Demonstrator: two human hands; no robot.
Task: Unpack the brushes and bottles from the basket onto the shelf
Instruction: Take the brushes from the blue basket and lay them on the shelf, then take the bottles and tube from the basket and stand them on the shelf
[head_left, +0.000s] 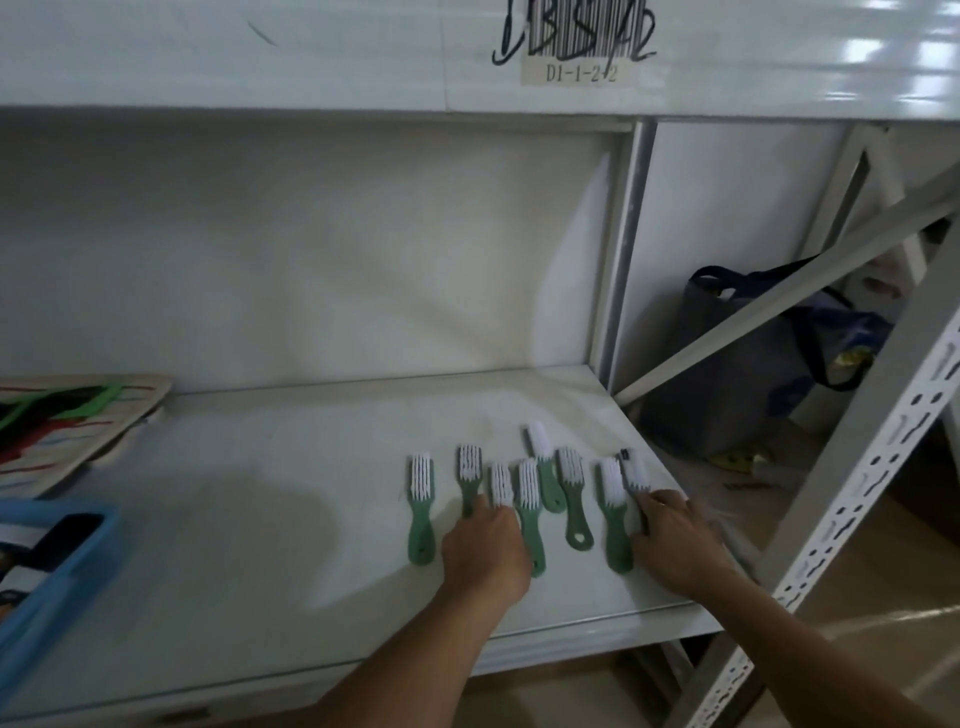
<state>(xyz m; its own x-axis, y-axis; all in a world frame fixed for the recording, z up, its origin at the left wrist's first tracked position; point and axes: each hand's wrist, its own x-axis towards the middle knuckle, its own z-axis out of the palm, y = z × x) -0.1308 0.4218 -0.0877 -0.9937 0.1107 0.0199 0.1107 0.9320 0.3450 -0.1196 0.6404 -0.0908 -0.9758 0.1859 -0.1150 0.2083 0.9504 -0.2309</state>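
Several green-handled brushes with white bristles lie in a row on the white shelf (260, 467), bristle ends pointing to the back. My left hand (485, 551) rests on the handle of one brush (501, 483) in the middle of the row, fingers closed over it. My right hand (675, 540) is at the right end of the row, fingers on the handle of the rightmost brush (635, 473). A leftmost brush (421, 509) lies apart from both hands. The blue basket (78, 561) stands at the shelf's left front, with dark items inside. No bottles are visible.
A flat beige item with red, green and black strokes (78, 421) lies at the back left of the shelf. A perforated metal upright (857, 519) and a diagonal brace stand at the right. A grey bag (737, 358) sits behind the shelf's right edge.
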